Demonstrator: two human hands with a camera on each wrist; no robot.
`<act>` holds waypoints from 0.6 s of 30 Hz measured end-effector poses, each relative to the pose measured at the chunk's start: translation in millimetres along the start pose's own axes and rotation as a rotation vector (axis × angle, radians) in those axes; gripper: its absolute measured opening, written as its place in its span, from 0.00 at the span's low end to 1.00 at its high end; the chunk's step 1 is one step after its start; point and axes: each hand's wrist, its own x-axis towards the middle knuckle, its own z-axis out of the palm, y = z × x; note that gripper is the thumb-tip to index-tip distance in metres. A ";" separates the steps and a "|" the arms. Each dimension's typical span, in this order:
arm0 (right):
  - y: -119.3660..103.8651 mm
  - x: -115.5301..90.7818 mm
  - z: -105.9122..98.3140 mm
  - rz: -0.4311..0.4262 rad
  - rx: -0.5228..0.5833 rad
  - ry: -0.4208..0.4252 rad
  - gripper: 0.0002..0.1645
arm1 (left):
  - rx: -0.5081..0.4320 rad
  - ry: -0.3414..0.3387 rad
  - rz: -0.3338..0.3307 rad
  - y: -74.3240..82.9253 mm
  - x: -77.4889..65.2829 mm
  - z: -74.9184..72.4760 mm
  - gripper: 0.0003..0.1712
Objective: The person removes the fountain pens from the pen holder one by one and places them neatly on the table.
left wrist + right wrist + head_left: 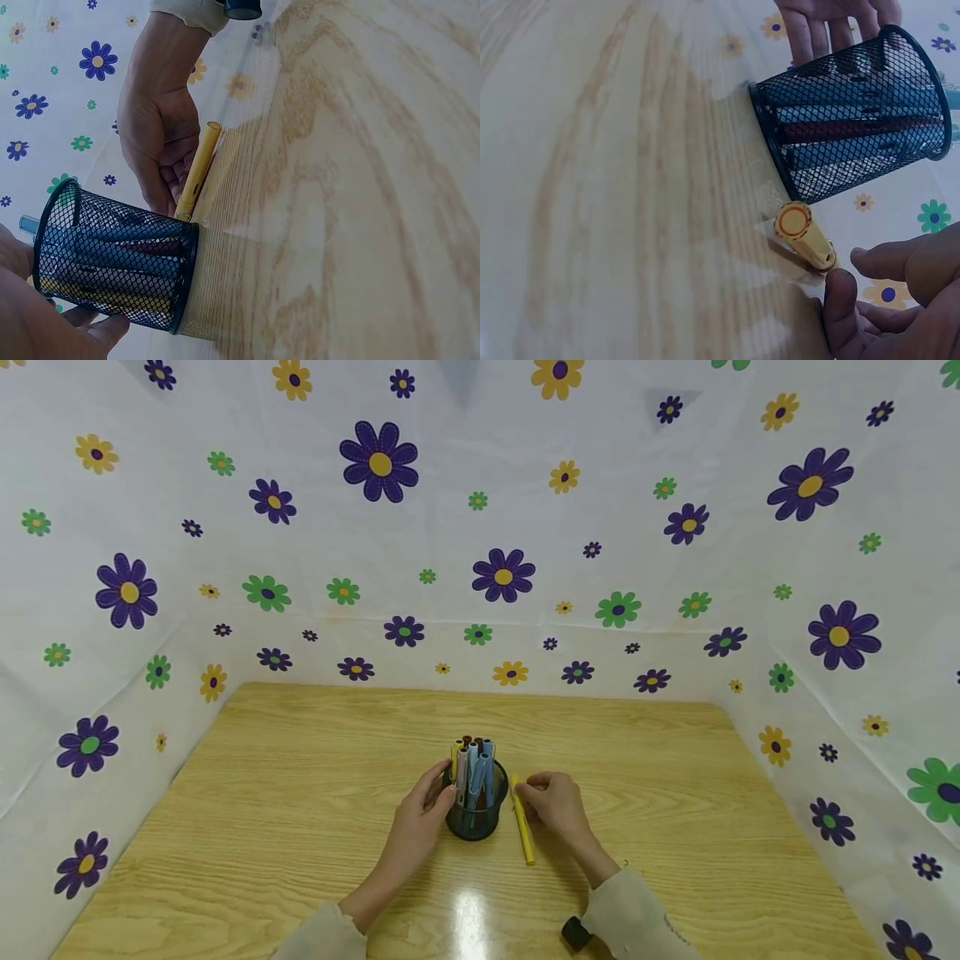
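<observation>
Black mesh cup, holding several pens, stands upright on the table; left hand grip holds its side. Yellow pen located just right of the cup. Right hand grip narrow, thumb and finger slightly parted at its far end; contact undetermined.

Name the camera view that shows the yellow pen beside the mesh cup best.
The head view: it shows almost the whole length of the yellow pen, with the right hand at its far end. The left wrist view shows it slanted, just above the mesh cup in the picture; the right wrist view, nearly end-on, foreshortened.
</observation>
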 end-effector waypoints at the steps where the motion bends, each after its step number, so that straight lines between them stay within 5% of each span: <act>1: -0.5 -0.8 -1.0 0.003 0.009 -0.005 0.12 | 0.000 0.001 0.003 -0.2 0.0 0.1 0.31; 18: -35.7 -5.7 -9.6 -0.072 0.209 -0.050 0.18 | -0.029 -0.004 -0.011 0.2 0.4 0.0 0.31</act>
